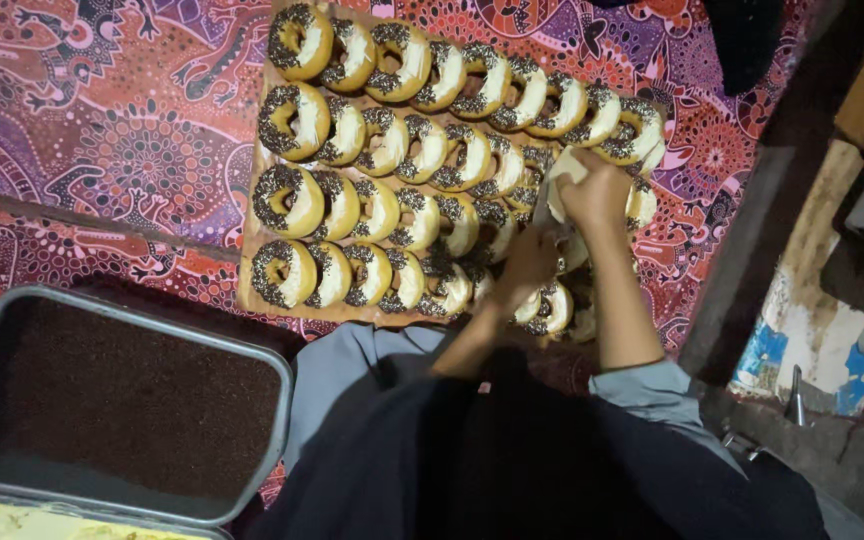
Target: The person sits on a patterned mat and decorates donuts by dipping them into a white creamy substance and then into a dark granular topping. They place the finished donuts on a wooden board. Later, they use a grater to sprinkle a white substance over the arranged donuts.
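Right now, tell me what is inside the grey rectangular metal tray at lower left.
The grey rectangular metal tray is filled with fine dark brown sprinkles, spread across it. They cover the tray's bottom, so anything beneath cannot be seen, and its near edge is cut off by the frame.

A patterned cloth (pixel 102 130) in reds, purples and pinks, printed with dotted animal shapes, covers the floor under dim warm light. At the lower left sits a grey metal tray (pixel 282 385) of dark brown crumbs. To the right run worn wooden planks (pixel 832 210) with chipped white and blue paint, partly in shadow.
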